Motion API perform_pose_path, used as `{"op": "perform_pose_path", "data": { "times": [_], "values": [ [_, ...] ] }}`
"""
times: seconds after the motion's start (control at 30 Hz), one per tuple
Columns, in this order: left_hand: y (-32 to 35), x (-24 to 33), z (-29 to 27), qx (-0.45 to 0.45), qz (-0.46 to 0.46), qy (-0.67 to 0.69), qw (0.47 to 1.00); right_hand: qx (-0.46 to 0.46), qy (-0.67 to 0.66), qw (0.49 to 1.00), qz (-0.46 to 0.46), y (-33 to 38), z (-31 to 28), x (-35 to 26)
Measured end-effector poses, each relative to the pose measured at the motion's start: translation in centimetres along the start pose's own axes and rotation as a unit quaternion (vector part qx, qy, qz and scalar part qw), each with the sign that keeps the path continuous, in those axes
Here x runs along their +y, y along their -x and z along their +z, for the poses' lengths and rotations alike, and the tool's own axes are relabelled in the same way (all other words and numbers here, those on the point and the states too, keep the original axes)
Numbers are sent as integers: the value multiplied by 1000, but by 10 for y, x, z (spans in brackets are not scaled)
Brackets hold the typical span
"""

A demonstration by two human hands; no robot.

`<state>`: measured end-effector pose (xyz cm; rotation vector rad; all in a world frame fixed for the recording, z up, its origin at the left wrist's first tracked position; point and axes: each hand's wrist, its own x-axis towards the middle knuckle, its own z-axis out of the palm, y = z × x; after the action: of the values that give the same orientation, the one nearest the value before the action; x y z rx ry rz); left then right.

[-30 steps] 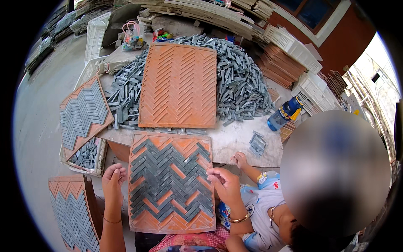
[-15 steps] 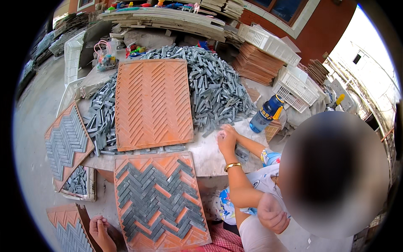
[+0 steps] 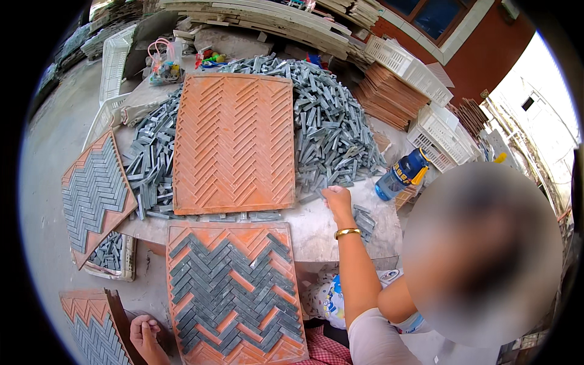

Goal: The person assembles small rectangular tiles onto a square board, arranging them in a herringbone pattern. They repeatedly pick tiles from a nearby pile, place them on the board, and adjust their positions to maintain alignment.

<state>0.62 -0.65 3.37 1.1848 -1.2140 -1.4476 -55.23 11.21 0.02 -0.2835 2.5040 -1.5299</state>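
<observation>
In front of me lies an orange grooved mould tray (image 3: 280,234) partly filled with dark grey strip tiles (image 3: 210,286) in a zigzag; several grooves show orange. My right hand (image 3: 338,202), with a gold bracelet above its wrist, reaches to the near right edge of the loose tile pile (image 3: 331,134). Its fingers are pinched together; what they hold, if anything, I cannot make out. My left hand (image 3: 147,339) is beside the tray's lower left edge, fingers curled in a pinch whose contents are hidden. Beyond, an unfilled orange mould tray (image 3: 234,143) rests against the pile.
At left are a tile-filled tray (image 3: 97,188), another such tray (image 3: 91,325) and a white crate of tiles (image 3: 129,258). A blue water bottle (image 3: 398,176) stands right of the pile, near stacked orange trays (image 3: 389,97) and white baskets (image 3: 407,67). Another person (image 3: 404,301) is close on my right.
The other person's hand has left my right hand, and their other raised hand is out of sight. My right forearm has straightened toward the pile. The view has shifted slightly; my left hand stays curled.
</observation>
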Motion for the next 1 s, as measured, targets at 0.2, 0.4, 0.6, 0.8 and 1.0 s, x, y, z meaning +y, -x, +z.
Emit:
{"op": "perform_pose_path", "data": {
  "times": [0.2,0.4,0.6,0.8,1.0],
  "values": [
    [-3,-3,10,-21,-20,39,999,59,114,988,-88,17,14,-25],
    [-1,-1,8,-21,-58,-14,998,114,246,944,-187,4,31,-28],
    [1,1,9,-29,-56,-15,998,72,266,938,-209,-17,31,-13],
    [2,-6,10,-66,-45,1,997,27,-85,995,36,-30,-10,10],
    [27,27,58,-117,-30,62,991,-95,-401,909,56,103,5,-43]
  ]
}}
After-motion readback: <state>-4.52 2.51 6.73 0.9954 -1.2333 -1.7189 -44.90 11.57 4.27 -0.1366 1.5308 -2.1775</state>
